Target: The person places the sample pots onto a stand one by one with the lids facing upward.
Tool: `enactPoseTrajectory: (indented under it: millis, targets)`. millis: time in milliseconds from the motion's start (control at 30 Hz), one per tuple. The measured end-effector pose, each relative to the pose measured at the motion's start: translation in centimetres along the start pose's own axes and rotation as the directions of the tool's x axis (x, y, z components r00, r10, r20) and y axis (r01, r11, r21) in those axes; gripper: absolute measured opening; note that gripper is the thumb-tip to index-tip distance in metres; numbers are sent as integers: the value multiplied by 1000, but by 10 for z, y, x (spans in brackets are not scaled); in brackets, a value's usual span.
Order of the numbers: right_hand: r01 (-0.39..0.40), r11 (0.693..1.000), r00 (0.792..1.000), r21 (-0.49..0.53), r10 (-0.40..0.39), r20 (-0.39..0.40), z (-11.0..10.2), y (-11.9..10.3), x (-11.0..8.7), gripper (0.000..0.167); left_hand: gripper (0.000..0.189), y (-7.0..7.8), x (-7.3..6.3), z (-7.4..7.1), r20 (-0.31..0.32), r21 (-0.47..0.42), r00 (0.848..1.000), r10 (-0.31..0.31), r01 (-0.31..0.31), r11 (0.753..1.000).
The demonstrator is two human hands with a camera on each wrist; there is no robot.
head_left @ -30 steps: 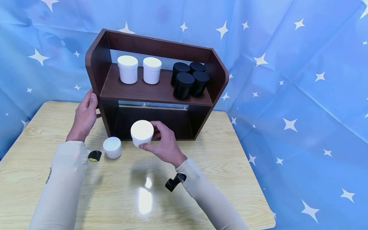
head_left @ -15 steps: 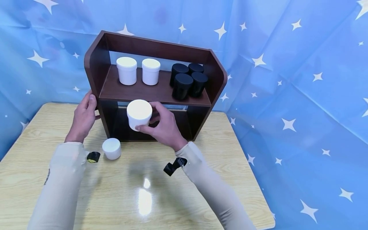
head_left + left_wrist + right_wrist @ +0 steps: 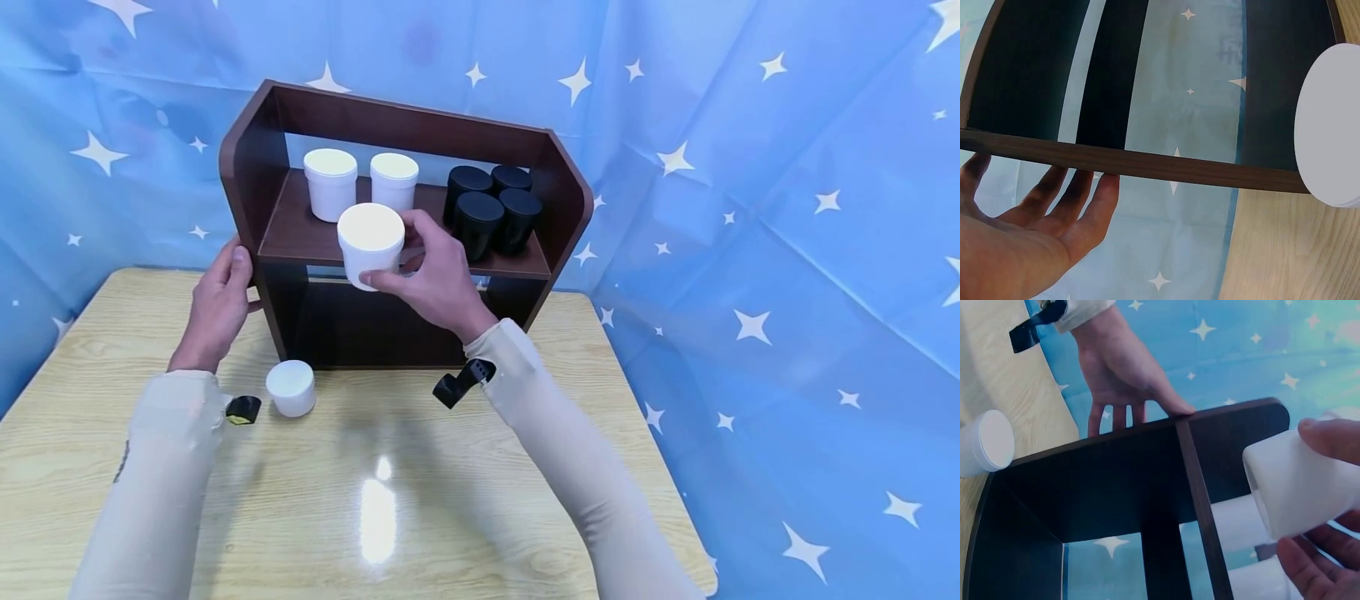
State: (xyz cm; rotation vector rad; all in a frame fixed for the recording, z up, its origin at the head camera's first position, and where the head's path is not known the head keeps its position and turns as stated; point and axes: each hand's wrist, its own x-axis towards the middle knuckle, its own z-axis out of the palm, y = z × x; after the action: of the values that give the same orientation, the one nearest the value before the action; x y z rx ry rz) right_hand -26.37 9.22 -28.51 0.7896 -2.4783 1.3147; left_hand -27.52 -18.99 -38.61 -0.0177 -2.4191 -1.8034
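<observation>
My right hand (image 3: 442,279) holds a white lidded jar (image 3: 369,250) between thumb and fingers, in front of the dark brown shelf unit's (image 3: 292,237) upper board. The right wrist view shows this jar tilted in the picture, the thumb (image 3: 1329,437) on one side and fingers on the other. On the left, my left hand (image 3: 217,304) touches the shelf unit's side panel with fairly straight fingers, its fingertips against the edge in the left wrist view. Another white jar (image 3: 291,390) stands on the table by the unit's front left corner.
Two white jars (image 3: 330,190) stand on the upper board, the right one partly covered by the held jar. Several black jars (image 3: 478,221) are grouped at that board's right end. A star-patterned blue cloth (image 3: 750,250) hangs behind the wooden table (image 3: 300,500).
My right hand has lifted the white jar from low before the bottom compartment up to the upper board's front edge. The left hand stays on the side panel.
</observation>
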Motion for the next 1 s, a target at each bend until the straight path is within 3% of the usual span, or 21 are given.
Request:
enactPoseTrajectory:
  millis: [533,1000]
  targets:
    - [-108,994,994,-3,108,9,5,3,29,66,51,0,0,2,5,1,1000,-9,9,1000]
    - [-239,970,968,-50,242,67,25,4,52,65,50,1,-1,2,0,4,1000,-20,20,1000]
